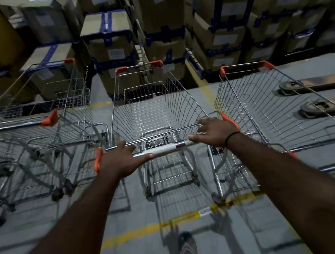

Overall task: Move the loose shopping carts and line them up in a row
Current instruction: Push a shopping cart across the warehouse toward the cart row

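Centre frame: left hand [121, 161] and right hand [213, 133] hold the handle bar [164, 148] of the middle cart [153, 112], which is empty and points toward 12 o'clock. A second cart [41, 133] stands just beside it at 9 o'clock and a third cart [272, 107] at 3 o'clock, all three facing the same way. Taped cartons [220, 25] are stacked across 12 o'clock, and a yellow floor line [131, 234] runs at 6 o'clock.
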`<state>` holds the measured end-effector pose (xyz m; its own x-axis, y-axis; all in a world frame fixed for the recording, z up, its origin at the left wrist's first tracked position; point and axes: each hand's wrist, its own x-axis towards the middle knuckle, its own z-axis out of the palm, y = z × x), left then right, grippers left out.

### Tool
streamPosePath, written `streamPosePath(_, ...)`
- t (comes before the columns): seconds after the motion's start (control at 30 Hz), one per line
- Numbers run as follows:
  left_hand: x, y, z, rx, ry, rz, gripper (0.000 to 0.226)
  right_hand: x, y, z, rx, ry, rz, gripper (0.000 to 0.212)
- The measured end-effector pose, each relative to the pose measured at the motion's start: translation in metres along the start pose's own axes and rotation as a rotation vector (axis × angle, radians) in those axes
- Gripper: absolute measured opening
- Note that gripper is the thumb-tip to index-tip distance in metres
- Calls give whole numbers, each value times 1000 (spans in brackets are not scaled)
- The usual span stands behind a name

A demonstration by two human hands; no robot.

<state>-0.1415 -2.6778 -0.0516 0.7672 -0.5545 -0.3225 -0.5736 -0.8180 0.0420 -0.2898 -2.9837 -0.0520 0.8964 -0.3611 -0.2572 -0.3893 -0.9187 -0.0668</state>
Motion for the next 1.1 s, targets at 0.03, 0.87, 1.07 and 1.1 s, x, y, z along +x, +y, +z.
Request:
streamPosePath(0.03, -7, 0, 3, 3, 3, 2, 120, -8, -2, 3, -7, -3, 2, 112)
streamPosePath(0.87, -132, 3, 41, 7, 52, 27, 123, -160, -37, 38, 5, 48, 18, 109)
streamPosePath(1.07, -146, 15, 48, 12, 72, -19, 95, -181, -35, 35, 3, 27, -13, 98)
streamPosePath(1.1, -149, 17, 50, 9, 66, -30, 89, -182, -34, 37, 2, 27, -17, 99)
